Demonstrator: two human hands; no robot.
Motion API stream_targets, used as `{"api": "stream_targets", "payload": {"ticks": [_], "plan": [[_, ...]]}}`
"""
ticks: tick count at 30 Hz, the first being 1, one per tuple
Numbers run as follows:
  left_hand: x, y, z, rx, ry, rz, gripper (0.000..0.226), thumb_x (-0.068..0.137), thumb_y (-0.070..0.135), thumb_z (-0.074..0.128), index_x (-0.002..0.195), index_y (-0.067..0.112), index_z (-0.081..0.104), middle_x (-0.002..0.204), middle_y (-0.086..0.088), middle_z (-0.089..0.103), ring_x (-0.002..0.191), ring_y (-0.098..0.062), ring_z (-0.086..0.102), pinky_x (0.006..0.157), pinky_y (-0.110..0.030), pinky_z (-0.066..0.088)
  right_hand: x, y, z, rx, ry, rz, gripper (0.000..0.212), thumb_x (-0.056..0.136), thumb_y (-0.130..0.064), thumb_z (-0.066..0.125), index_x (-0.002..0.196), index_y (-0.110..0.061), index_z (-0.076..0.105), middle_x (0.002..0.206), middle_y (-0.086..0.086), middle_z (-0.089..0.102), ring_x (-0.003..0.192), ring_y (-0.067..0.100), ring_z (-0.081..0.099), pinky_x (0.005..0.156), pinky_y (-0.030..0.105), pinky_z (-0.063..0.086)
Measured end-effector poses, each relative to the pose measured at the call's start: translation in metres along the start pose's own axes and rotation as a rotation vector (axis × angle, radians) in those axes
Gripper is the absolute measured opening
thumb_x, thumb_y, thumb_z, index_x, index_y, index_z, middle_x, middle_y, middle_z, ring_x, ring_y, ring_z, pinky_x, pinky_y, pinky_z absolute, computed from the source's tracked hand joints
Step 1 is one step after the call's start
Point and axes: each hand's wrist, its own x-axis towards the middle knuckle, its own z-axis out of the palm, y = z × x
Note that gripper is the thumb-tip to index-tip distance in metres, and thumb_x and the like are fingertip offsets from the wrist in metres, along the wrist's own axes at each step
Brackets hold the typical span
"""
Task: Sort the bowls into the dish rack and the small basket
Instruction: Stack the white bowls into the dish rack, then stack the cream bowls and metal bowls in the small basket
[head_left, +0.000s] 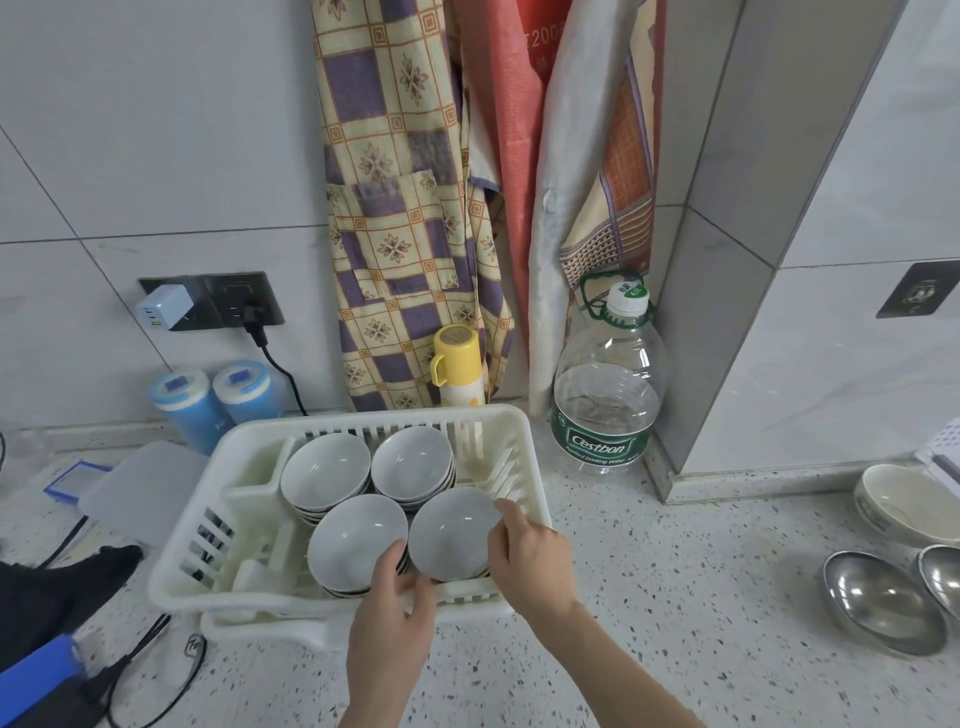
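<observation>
I see dish rack (530, 467) on table holding four bowl stacks | both my grips curl around front-right bowl (449, 535): left hand (397, 605), right hand (530, 558) | steel bowls (878, 597) well apart, right

Kitchen corner: tiled wall and speckled counter.
Grey-tiled wall (156, 130) at 12 o'clock; terrazzo counter (675, 597) at 5 o'clock; pillar (753, 208) at 2 o'clock.

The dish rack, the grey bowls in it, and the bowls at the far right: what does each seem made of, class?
Dish rack: white moulded plastic, judging by its slotted walls. Grey bowls: probably glazed ceramic, smooth with soft sheen. Right-hand bowls: likely stainless steel, mirror-like reflections.
</observation>
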Motion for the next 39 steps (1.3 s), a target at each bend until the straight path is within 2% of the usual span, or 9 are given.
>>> {"api": "stream_targets", "payload": {"ticks": [3, 5, 8, 12, 17, 22, 28, 35, 39], "plan": [[-0.006, -0.008, -0.001, -0.044, 0.107, -0.021, 0.039, 0.094, 0.02, 0.061, 0.131, 0.028, 0.052, 0.1, 0.013, 0.068, 0.042, -0.006, 0.05, 0.056, -0.028, 0.045, -0.01, 0.013, -0.01, 0.42, -0.009, 0.101, 0.033, 0.091, 0.001, 0.051, 0.105, -0.022, 0.069, 0.046, 0.0, 0.041, 0.041, 0.008, 0.032, 0.044, 0.021, 0.026], [-0.011, -0.009, 0.001, -0.098, 0.18, -0.022, 0.033, 0.093, 0.017, 0.064, 0.123, 0.03, 0.057, 0.1, 0.013, 0.068, 0.04, -0.008, 0.048, 0.056, -0.034, 0.05, -0.018, 0.022, -0.021, 0.652, -0.043, 0.221, 0.042, 0.094, -0.001, 0.048, 0.097, -0.04, 0.065, 0.056, 0.008, 0.054, 0.048, 0.007, 0.039, 0.048, 0.02, 0.032], [-0.025, -0.001, 0.012, -0.189, 0.233, -0.021, 0.027, 0.092, 0.015, 0.065, 0.106, 0.038, 0.06, 0.095, 0.013, 0.071, 0.045, -0.01, 0.05, 0.063, -0.04, 0.056, -0.037, 0.041, -0.042, 0.774, -0.049, 0.332, 0.041, 0.096, -0.003, 0.048, 0.094, -0.039, 0.067, 0.061, -0.006, 0.061, 0.047, 0.003, 0.042, 0.046, 0.017, 0.035], [-0.055, 0.021, 0.049, -0.272, 0.143, -0.009, 0.022, 0.096, 0.02, 0.059, 0.097, 0.042, 0.062, 0.082, 0.012, 0.074, 0.049, -0.006, 0.053, 0.052, -0.026, 0.049, -0.069, 0.083, -0.072, 0.762, -0.146, 0.475, 0.035, 0.097, -0.005, 0.044, 0.097, -0.03, 0.07, 0.061, -0.002, 0.062, 0.043, 0.003, 0.041, 0.046, 0.016, 0.035], [-0.095, 0.054, 0.118, -0.277, -0.005, -0.042, 0.011, 0.097, 0.023, 0.059, 0.091, 0.027, 0.067, 0.078, 0.003, 0.074, 0.044, -0.007, 0.05, 0.045, -0.015, 0.044, -0.101, 0.154, -0.118, 0.705, -0.24, 0.62, 0.037, 0.096, -0.007, 0.042, 0.093, -0.031, 0.07, 0.063, -0.002, 0.067, 0.04, 0.004, 0.035, 0.044, 0.017, 0.032], [-0.138, 0.078, 0.191, -0.287, -0.083, -0.165, 0.009, 0.096, 0.024, 0.06, 0.091, 0.022, 0.068, 0.076, -0.001, 0.074, 0.043, -0.008, 0.05, 0.051, -0.026, 0.044, -0.126, 0.225, -0.166, 0.679, -0.34, 0.751, 0.034, 0.091, -0.008, 0.042, 0.096, -0.025, 0.07, 0.062, -0.007, 0.068, 0.048, 0.011, 0.041, 0.048, 0.023, 0.037], [-0.183, 0.094, 0.254, -0.296, -0.161, -0.322, 0.008, 0.094, 0.026, 0.063, 0.093, 0.022, 0.069, 0.076, 0.0, 0.075, 0.05, -0.014, 0.051, 0.051, -0.026, 0.04, -0.143, 0.28, -0.217, 0.605, -0.468, 0.868, 0.031, 0.092, -0.008, 0.041, 0.1, -0.021, 0.068, 0.075, -0.006, 0.07, 0.064, 0.015, 0.049, 0.06, 0.025, 0.042], [-0.198, 0.104, 0.285, -0.093, -0.377, -0.323, 0.01, 0.096, 0.027, 0.06, 0.091, 0.022, 0.068, 0.072, 0.005, 0.075, 0.049, -0.011, 0.057, 0.05, -0.024, 0.041, -0.165, 0.313, -0.247, 0.663, -0.368, 0.989, 0.029, 0.092, -0.007, 0.042, 0.103, -0.017, 0.067, 0.082, -0.001, 0.071, 0.068, 0.011, 0.054, 0.061, 0.018, 0.045], [-0.196, 0.108, 0.289, 0.001, -0.5, -0.27, 0.011, 0.097, 0.028, 0.057, 0.094, 0.022, 0.066, 0.082, 0.003, 0.074, 0.061, -0.016, 0.06, 0.061, -0.028, 0.048, -0.18, 0.314, -0.251, 0.717, -0.306, 1.038, 0.029, 0.092, -0.007, 0.043, 0.1, -0.018, 0.068, 0.08, -0.002, 0.071, 0.066, 0.01, 0.055, 0.053, 0.016, 0.041]]}}
